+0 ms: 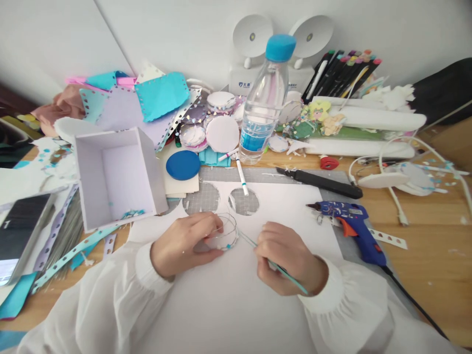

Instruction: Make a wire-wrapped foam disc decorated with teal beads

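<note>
Between the thumb and fingers of my left hand (190, 244) is a small round wire frame (233, 230), held over the white sheet. Tiny blue and white bits sit along its lower rim. My right hand (282, 255) is closed around slim teal tweezers (287, 276), whose fine tips point left and end close to the frame's right side. Whether the tips touch the wire or hold anything is too small to tell. Beneath both hands lies the white sheet (236, 295), with round holes cut near its far edge.
A blue glue gun (348, 216) and a black craft knife (320, 183) lie at right. At left stands an open white box (120, 172) with blue bits inside. Behind are a water bottle (260, 113), a blue disc (183, 165), a marker (241, 174) and stacked paper rounds (222, 133).
</note>
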The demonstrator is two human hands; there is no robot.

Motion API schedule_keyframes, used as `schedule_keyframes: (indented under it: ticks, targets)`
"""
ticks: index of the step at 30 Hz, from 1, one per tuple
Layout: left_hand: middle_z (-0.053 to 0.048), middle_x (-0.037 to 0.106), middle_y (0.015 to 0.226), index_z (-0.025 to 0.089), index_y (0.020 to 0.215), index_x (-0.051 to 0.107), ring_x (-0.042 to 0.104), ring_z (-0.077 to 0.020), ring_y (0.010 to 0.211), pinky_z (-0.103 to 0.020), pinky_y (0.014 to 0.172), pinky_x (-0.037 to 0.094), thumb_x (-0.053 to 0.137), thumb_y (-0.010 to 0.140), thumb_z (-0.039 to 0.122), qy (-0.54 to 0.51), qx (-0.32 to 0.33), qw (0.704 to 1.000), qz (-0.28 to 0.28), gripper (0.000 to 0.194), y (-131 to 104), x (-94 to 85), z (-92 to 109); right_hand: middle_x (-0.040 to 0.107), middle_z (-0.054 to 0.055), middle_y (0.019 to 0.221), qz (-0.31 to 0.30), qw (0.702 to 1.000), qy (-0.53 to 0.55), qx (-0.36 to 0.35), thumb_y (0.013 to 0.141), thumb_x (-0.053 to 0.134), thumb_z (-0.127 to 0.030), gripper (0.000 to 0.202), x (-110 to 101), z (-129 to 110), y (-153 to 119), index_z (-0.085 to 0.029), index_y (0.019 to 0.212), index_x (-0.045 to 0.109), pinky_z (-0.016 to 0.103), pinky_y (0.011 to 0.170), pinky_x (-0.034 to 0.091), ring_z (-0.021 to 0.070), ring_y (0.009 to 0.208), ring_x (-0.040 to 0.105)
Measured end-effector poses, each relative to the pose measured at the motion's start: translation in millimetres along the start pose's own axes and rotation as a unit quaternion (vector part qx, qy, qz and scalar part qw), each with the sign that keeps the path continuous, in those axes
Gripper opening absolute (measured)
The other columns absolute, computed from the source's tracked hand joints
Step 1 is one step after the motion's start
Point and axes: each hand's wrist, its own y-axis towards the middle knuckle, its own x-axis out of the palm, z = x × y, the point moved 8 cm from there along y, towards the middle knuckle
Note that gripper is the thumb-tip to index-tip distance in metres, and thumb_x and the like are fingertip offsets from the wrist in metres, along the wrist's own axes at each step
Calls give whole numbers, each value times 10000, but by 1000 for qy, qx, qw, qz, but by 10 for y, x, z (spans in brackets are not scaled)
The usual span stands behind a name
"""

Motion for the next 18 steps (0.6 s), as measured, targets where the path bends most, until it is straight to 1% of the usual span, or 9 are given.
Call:
schedule_keyframes:
  ticks: [3, 5, 7, 8, 11, 13, 14, 16, 18]
  targets:
    - [-10, 606, 841, 207, 805, 424, 533, -113, 669, -214, 547, 427, 600, 791, 240, -5, 7, 1000, -3, 179, 5, 1, 13, 356, -34, 562, -19, 1000, 14, 3, 676, 425, -20, 216, 33, 1, 8, -229, 693, 372, 288, 520, 250, 145, 535, 272]
    - [-17, 618, 851, 212, 791, 401, 555, -125, 684, -226, 552, 435, 598, 790, 237, -6, 9, 1000, -4, 198, 4, 3, 11, 364, -36, 563, -5, 999, 31, 1, 675, 435, -11, 225, 11, -12, 10, -228, 710, 387, 285, 517, 254, 142, 530, 285]
    - [-26, 634, 882, 216, 799, 381, 588, -144, 720, -245, 582, 460, 614, 781, 230, -7, 11, 1000, -3, 234, -7, 9, 1, 396, -32, 573, 56, 996, 66, 25, 688, 456, -16, 214, -86, 23, -8, -223, 737, 427, 282, 522, 272, 137, 535, 327]
    - [-32, 641, 895, 218, 823, 384, 603, -155, 735, -256, 599, 474, 626, 774, 232, -7, 12, 1000, -1, 247, -15, 8, -6, 412, -30, 581, 94, 990, 88, 54, 699, 469, -24, 203, -142, 71, -31, -220, 749, 449, 279, 523, 280, 134, 539, 348]
    - [-52, 654, 959, 215, 982, 417, 637, -181, 773, -294, 650, 512, 646, 767, 242, -1, 22, 1000, 2, 315, -41, 0, -6, 434, -31, 601, 197, 952, 161, 168, 748, 498, -66, 151, -264, 289, -160, -214, 778, 490, 266, 500, 271, 119, 526, 367]
    - [-66, 647, 1029, 214, 1094, 414, 644, -206, 868, -340, 755, 529, 646, 773, 237, 7, 43, 999, 0, 397, -48, -26, 44, 432, -34, 609, 243, 925, 194, 219, 781, 507, -107, 107, -302, 407, -240, -214, 782, 494, 265, 491, 261, 114, 519, 359]
    - [-71, 639, 1064, 216, 1122, 412, 634, -218, 936, -379, 844, 515, 652, 773, 239, 9, 58, 998, -1, 425, -48, -48, 89, 438, -32, 619, 260, 915, 202, 234, 793, 511, -127, 90, -318, 449, -268, -214, 778, 494, 266, 493, 265, 116, 525, 365]
    - [-77, 625, 1091, 213, 1143, 425, 594, -235, 1044, -453, 1003, 425, 680, 760, 264, 10, 88, 996, 5, 463, -48, -117, 203, 456, -25, 638, 288, 898, 210, 258, 802, 518, -157, 77, -348, 514, -304, -214, 758, 492, 267, 497, 280, 121, 542, 386]
    - [-81, 627, 1066, 201, 1134, 454, 559, -240, 1087, -479, 1059, 356, 700, 749, 276, 10, 111, 994, 22, 462, -55, -207, 327, 466, -23, 642, 305, 886, 216, 275, 804, 516, -167, 87, -370, 552, -317, -213, 737, 486, 263, 490, 286, 123, 545, 401]
